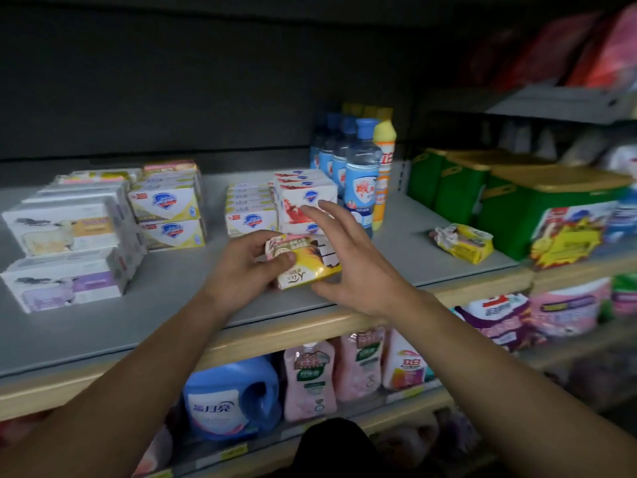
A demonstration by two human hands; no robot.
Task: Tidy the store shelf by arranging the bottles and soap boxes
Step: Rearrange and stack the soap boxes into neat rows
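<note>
My left hand [250, 262] grips a yellow and pink wrapped soap packet [305, 262] just above the grey shelf [193, 305], in front of the white soap boxes [303, 198]. Over the packet's right side hovers my right hand [348, 257], fingers spread and holding nothing. A second yellow soap packet [462, 241] lies alone on the shelf to the right. Blue-capped bottles [358, 174] and a yellow bottle [383, 167] stand in rows behind the white boxes. More soap boxes [169, 208] are stacked left of centre, and larger white boxes [65, 250] at the far left.
Green tubs with yellow lids [517, 201] fill the shelf's right end. Below the wooden shelf edge [310, 326] sit a blue detergent jug [231, 398], pink refill pouches [310, 381] and bagged goods [537, 315]. A shelf of red packages [568, 53] hangs at upper right.
</note>
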